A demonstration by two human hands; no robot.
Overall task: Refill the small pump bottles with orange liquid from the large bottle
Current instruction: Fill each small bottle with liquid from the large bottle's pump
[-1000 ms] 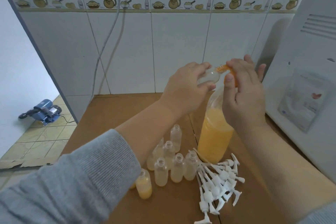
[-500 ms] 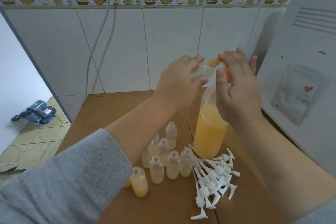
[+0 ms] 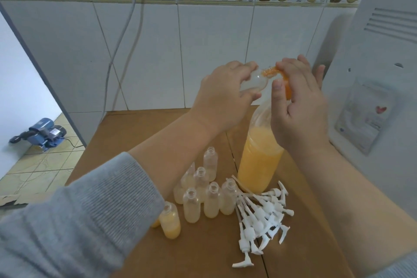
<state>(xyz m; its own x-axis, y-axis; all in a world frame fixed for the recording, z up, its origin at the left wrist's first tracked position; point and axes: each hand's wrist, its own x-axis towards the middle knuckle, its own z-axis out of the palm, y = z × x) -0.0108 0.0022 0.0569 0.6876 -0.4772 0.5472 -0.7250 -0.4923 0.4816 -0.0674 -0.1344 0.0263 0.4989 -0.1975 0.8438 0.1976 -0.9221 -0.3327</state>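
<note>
The neck and mouth of the large bottle (image 3: 259, 160) were hidden behind the right hand (image 3: 297, 106), so the meeting point between it and the small bottle could not be confirmed. An orange fitting (image 3: 274, 72), possibly a funnel or cap, showed only in part between the fingers; its kind could not be determined. The left forearm covered part of the cluster of small bottles, and one orange-filled container at 9 o'clock of the filled small bottle (image 3: 170, 223) was almost wholly concealed by the grey sleeve (image 3: 79, 216). The white appliance (image 3: 379, 74) at 3 o'clock was cut off by the frame edge.

The left hand (image 3: 222, 95) gripped a clear small bottle (image 3: 252, 81), held tilted on its side with its mouth toward the orange fitting; it appeared empty. The right hand's fingers were curled round the orange fitting above the large bottle, thumb pressed near the small bottle's mouth.

The large bottle stood upright on the brown table (image 3: 140, 133), orange liquid filling roughly its lower half. At 7 o'clock of it stood a group of open small bottles (image 3: 211, 198), cloudy, contents pale or indistinct. One small bottle at the group's 8 o'clock held orange liquid to about half. A heap of white pump heads (image 3: 259, 216) lay just beside the large bottle's base, at 6 o'clock.
</note>
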